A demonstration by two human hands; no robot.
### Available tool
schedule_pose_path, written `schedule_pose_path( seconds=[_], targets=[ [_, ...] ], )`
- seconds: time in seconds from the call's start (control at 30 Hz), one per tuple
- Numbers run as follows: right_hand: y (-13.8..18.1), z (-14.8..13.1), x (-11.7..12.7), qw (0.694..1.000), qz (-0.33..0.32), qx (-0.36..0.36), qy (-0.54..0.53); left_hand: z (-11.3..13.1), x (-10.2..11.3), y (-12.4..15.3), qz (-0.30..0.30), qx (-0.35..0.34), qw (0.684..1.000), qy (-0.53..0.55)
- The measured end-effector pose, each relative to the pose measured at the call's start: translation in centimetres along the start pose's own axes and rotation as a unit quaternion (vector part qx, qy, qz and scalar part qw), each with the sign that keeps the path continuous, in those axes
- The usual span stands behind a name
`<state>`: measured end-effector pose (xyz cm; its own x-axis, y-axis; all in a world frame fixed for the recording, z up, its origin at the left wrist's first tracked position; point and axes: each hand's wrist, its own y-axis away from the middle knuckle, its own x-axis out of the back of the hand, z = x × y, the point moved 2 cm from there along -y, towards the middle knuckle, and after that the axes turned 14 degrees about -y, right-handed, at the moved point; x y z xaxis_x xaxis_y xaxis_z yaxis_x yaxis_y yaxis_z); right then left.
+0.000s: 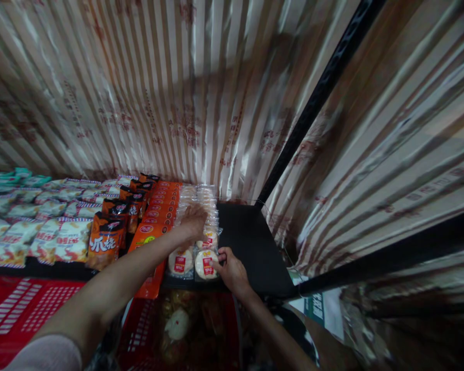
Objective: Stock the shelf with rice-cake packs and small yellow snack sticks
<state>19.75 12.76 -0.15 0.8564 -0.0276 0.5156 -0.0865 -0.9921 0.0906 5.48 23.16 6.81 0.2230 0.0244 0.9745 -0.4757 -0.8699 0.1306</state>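
Note:
Clear packets of round white rice crackers (180,262) with red labels stand in two rows on a black shelf. My left hand (195,221) reaches over these rows from the left, its fingers bent down among the packets. Blur and the hand itself hide whether it holds one. At the front of the right row, my right hand (234,270) has its thumb and fingers closed on the right edge of a rice cracker packet (206,265). Left of the crackers runs a row of orange flat packs (152,226).
Orange-and-black snack bags (106,239) and white snack bags (74,239) fill the shelf's left side. Black shelf surface (247,247) shows right of the crackers. A black post (305,123) rises behind. Below are red baskets (23,309), one holding packaged food. Striped sheeting (158,77) hangs behind.

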Motion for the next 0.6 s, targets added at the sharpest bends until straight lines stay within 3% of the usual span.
schedule_pose_path(
  seconds=[0.33,0.6],
  targets=[
    [0.5,0.1,0.5,0.992,0.019,0.022,-0.121,-0.1,1.0,-0.1,-0.044,0.003,0.999,0.007],
    [-0.1,-1.0,0.5,0.991,0.065,0.028,-0.114,-0.2,1.0,-0.8,-0.047,0.005,0.999,0.01]
  ],
)
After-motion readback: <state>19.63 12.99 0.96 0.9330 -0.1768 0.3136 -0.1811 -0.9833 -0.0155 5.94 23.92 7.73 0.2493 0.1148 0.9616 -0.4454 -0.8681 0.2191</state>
